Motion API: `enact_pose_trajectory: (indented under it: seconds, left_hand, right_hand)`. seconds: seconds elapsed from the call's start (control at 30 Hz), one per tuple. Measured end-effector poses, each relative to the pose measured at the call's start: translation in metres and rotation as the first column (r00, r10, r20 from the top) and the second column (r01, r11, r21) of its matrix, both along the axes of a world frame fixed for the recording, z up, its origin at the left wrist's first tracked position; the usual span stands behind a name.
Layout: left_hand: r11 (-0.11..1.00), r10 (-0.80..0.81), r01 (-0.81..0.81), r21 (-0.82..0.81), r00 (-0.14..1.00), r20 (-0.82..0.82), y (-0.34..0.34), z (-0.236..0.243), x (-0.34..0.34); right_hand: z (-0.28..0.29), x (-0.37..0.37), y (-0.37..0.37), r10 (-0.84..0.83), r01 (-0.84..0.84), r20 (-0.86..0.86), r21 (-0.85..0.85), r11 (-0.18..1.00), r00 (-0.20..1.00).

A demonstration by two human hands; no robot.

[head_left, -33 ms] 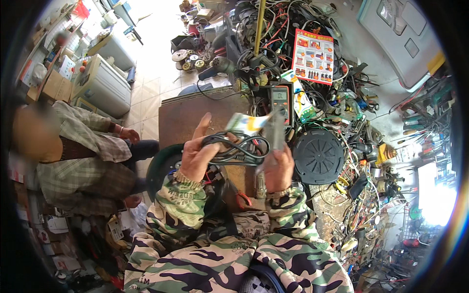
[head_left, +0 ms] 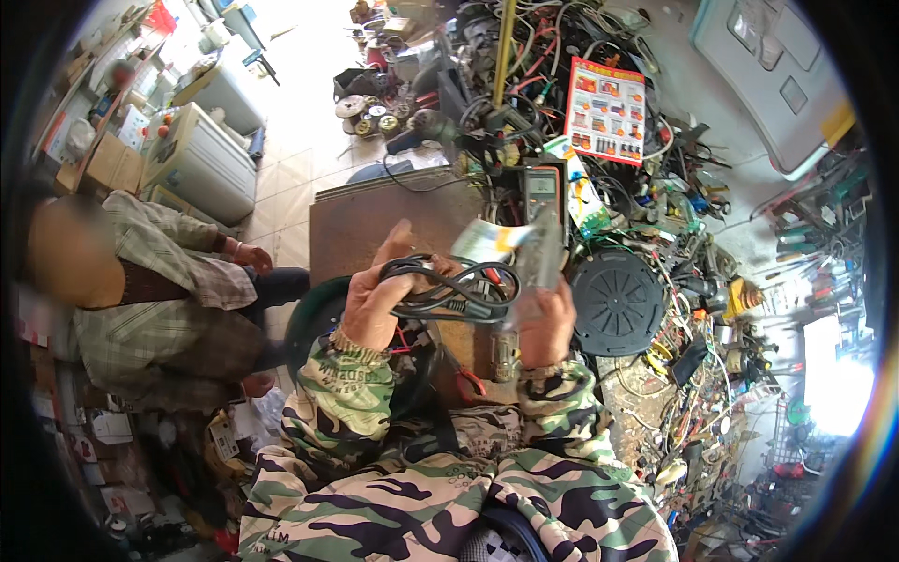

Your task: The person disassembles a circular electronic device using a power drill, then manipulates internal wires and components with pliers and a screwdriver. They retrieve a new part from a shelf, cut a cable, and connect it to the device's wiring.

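Note:
My left hand (head_left: 371,304) is closed on a coiled black cable (head_left: 459,307), its index finger pointing up past the loops. Beside the coil, my right hand (head_left: 546,323) grips a clear plastic bag (head_left: 541,251) that is smeared by motion. A white, yellow and green printed card (head_left: 493,242) shows next to the bag, above the cable; whether it is attached to the bag I cannot tell. Below the hands lie red-handled pliers (head_left: 471,380). A dark round tub (head_left: 312,314) stands behind my left wrist, partly hidden by the arm.
A multimeter (head_left: 542,195) lies beyond my right hand, near a black round lid (head_left: 616,302). Tangled wires and a red-and-white flyer (head_left: 606,110) cover the far bench. A brown board (head_left: 375,211) lies ahead. Another person in a plaid jacket (head_left: 154,328) sits at the left.
The whole view has shifted slightly. My right hand, with the plastic bag, has moved a little to the right, away from my left hand. Both hands keep their grip.

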State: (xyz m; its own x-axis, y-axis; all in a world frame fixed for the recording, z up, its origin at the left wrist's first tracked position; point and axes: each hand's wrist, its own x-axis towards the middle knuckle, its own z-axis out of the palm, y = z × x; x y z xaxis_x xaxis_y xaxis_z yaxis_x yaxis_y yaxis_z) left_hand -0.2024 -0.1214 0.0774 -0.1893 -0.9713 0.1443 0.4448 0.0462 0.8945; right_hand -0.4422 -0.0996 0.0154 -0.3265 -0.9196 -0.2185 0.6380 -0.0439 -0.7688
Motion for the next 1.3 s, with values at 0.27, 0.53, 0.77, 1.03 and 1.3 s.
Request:
enact_pose_trajectory:
  seconds: [0.27, 0.53, 0.77, 1.03, 1.3]
  left_hand:
    - [0.99, 0.133, -0.028, 0.141, 0.548, -0.826, 0.045, 0.006, 0.086]
    - [0.927, 0.294, -0.368, -0.075, 0.836, -0.464, 0.1, 0.028, 0.097]
    - [0.675, 0.549, -0.554, -0.487, 0.819, -0.169, 0.148, 0.03, 0.121]
    - [0.401, 0.911, -0.595, -0.696, 0.339, 0.235, 0.184, 0.06, 0.13]
    - [0.373, 0.875, -0.405, -0.835, -0.146, 0.462, 0.208, 0.057, 0.142]
  right_hand:
    - [-0.008, -0.085, 0.003, -0.182, 0.093, -0.966, -0.202, 0.975, -0.184]
    - [0.176, 0.114, 0.016, 0.08, -0.623, -0.837, -0.336, 0.706, 0.542]
    - [0.193, 0.19, -0.003, -0.433, -0.595, -0.859, -0.504, 0.625, 0.273]
    - [0.175, 0.238, 0.014, 0.742, -0.971, -0.657, 0.235, 0.033, -0.134]
    - [0.166, 0.274, 0.058, 0.941, -0.963, -0.257, -0.209, 0.171, 0.223]
